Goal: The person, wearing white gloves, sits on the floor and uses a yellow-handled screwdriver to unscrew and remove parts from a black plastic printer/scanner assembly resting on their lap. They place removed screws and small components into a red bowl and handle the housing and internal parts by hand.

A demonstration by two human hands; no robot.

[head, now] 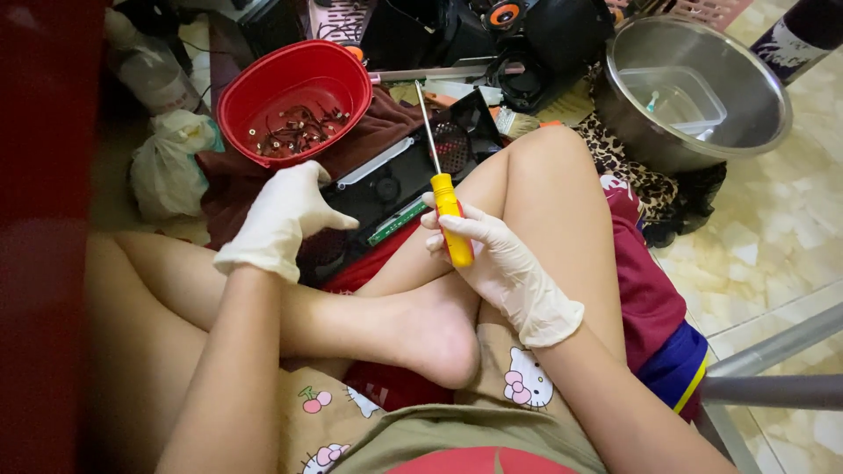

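I sit cross-legged on the floor, both hands in white gloves. My right hand point(492, 263) grips the yellow handle of a long screwdriver point(450, 219), its thin shaft pointing up and away toward a black electronic device point(399, 171) lying in front of my legs. My left hand point(281, 215) hovers with fingers loosely curled just below a red plastic bowl point(294, 83) that holds several small screws and dark parts. The left hand holds nothing that I can see. A green circuit board edge point(397, 222) shows at the device's near side.
A large steel pot point(694, 88) with a clear plastic tub inside stands at the upper right on leopard-print cloth. Black speaker parts point(505, 35) pile up behind. A white plastic bag point(171, 158) lies left. A metal frame bar point(773, 369) crosses the tiled floor at right.
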